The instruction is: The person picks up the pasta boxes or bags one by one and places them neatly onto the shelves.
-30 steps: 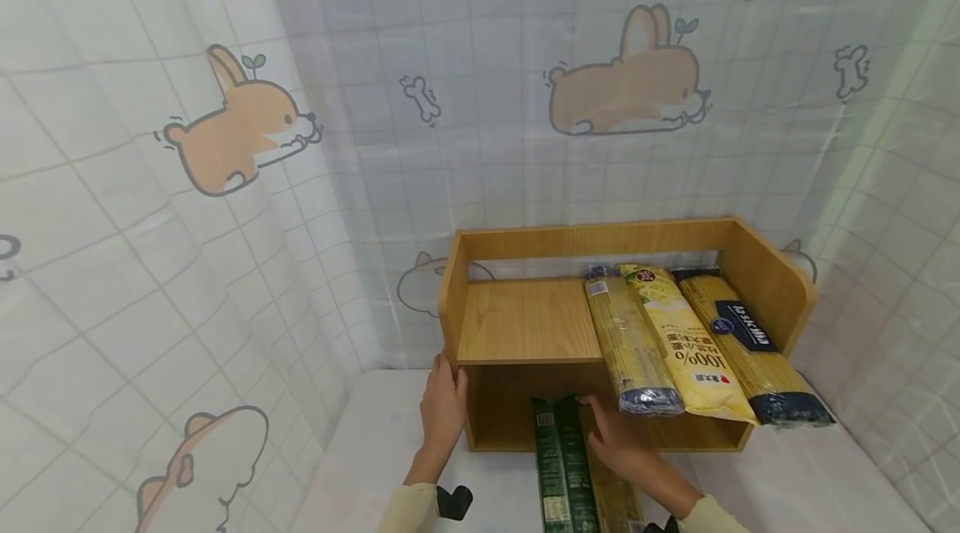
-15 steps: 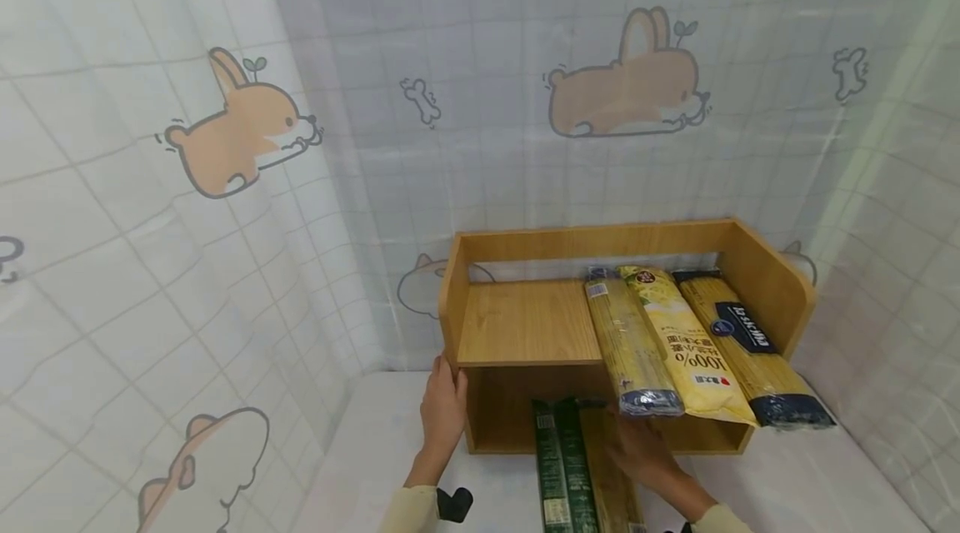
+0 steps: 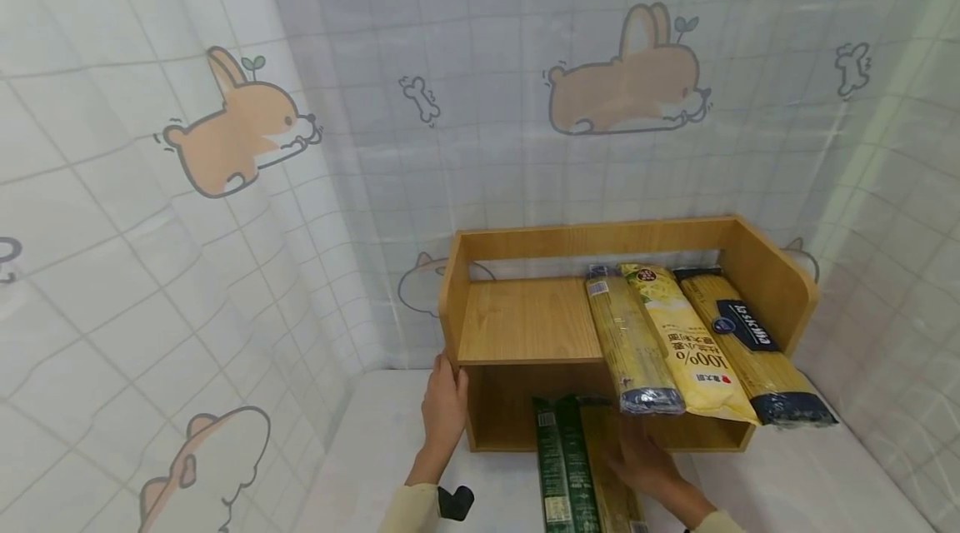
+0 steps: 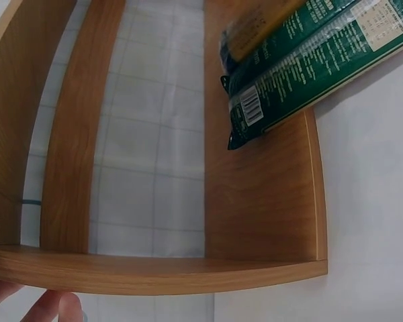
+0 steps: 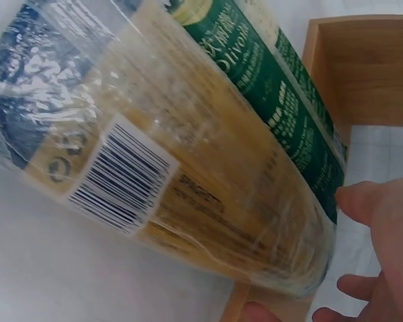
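Observation:
My left hand [image 3: 444,404] grips the left side panel of a wooden shelf [image 4: 154,272]; in the left wrist view its fingers lie outside the panel and a fingertip shows at the other face. A clear pack of spaghetti [image 3: 611,475] lies half inside the lower compartment, its far end under the upper board. Against its left side lies green pasta packaging [image 3: 553,466] with white print. My right hand [image 3: 647,460] is at the spaghetti's right side, partly hidden under the overhanging packs. In the right wrist view its fingers [image 5: 359,285] are spread around the pack's far end, thumb near the green packaging.
On the upper board lie a spaghetti pack with a blue end [image 3: 633,341], a yellow pasta bag [image 3: 686,341] and a dark-labelled spaghetti pack [image 3: 742,341], all jutting past the front edge. The shelf stands on a white surface [image 3: 360,466], before a tiled-print curtain [image 3: 480,166].
My right hand has shifted from the top of the green packaging rightward across the spaghetti to its right side. My left hand, the shelf and the upper packs stay put.

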Demonstrator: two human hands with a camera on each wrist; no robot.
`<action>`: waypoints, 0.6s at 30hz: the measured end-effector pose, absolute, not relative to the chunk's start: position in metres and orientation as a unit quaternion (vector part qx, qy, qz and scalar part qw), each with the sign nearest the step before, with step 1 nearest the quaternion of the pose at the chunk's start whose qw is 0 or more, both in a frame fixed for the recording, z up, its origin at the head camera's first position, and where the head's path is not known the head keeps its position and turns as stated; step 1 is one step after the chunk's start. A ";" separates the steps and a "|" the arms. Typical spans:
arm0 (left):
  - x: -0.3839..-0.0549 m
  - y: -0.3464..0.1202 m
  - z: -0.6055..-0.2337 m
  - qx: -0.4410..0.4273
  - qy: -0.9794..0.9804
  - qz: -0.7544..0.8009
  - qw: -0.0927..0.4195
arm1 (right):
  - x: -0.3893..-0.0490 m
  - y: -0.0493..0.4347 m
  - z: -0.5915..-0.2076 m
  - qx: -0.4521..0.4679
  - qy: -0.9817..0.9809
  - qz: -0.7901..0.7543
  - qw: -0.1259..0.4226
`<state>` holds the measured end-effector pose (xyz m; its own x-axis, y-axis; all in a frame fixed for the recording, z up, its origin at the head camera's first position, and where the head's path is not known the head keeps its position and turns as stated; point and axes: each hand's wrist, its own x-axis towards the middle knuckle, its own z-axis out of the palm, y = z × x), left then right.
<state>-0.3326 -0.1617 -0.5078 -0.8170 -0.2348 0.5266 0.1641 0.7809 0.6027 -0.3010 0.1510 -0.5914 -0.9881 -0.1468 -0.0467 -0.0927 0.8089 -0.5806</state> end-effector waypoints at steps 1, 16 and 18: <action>-0.332 -0.162 -0.508 0.020 -0.895 -0.330 0.301 | -0.301 0.151 -0.594 -0.060 0.947 -0.311 0.052; -0.334 -0.162 -0.507 0.020 -0.897 -0.328 0.295 | -0.296 0.135 -0.616 -0.045 0.939 -0.311 0.144; -0.333 -0.162 -0.507 0.020 -0.897 -0.330 0.292 | -0.294 0.132 -0.616 -0.047 0.941 -0.308 0.134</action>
<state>-0.3330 -0.1621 -0.5074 -0.8290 -0.2283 0.5105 0.1573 0.7808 0.6046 -0.2937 0.1318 -0.6159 -0.9596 -0.1717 -0.2229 -0.0067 0.8060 -0.5919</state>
